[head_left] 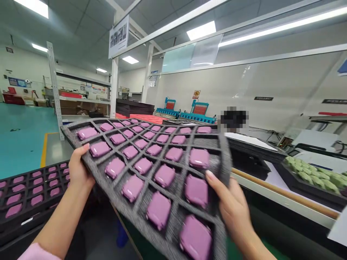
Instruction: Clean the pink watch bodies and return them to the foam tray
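I hold up a dark grey foam tray (214, 144) with both hands, tilted in the air in front of me. Its grid of pockets carries several purple square cases (164, 176). My left hand (78, 169) grips the tray's left edge with the thumb on top. My right hand (230, 206) grips the right edge, thumb pressed on the upper face near a purple case.
A stack of similar trays with purple cases (27, 195) sits low at the left. A tray of green cases (317, 177) lies on the bench at the right. Another person (234, 121) sits behind the tray. Shelving (81, 101) and teal floor (24, 133) lie at the left.
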Action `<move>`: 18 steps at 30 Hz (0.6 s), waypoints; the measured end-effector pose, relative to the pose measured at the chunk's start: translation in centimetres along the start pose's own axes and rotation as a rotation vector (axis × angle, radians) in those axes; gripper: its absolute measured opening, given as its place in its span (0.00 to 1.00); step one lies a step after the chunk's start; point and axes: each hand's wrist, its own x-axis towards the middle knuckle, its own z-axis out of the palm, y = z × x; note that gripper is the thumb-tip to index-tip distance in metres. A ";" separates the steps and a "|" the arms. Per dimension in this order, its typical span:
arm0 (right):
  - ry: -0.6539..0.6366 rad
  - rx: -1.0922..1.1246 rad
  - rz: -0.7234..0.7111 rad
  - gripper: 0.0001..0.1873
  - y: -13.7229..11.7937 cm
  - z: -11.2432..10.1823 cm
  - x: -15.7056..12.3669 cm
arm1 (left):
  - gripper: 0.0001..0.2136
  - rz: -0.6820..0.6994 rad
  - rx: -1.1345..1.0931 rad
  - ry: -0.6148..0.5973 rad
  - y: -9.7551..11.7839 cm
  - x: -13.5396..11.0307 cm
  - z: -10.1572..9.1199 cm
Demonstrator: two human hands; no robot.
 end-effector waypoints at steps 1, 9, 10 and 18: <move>-0.048 0.057 0.038 0.29 0.3 2.1 1.4 | 0.13 0.012 0.003 -0.001 -0.1 1.7 -0.1; -0.219 0.127 0.095 0.20 7.2 15.4 10.0 | 0.12 0.026 0.131 0.055 -0.8 15.2 -0.8; -0.246 0.130 0.115 0.19 7.9 16.5 10.3 | 0.15 0.022 0.167 0.068 -1.2 16.4 -1.0; -0.637 0.026 0.276 0.16 9.0 18.2 9.4 | 0.17 0.060 0.576 0.061 -2.7 22.0 -3.4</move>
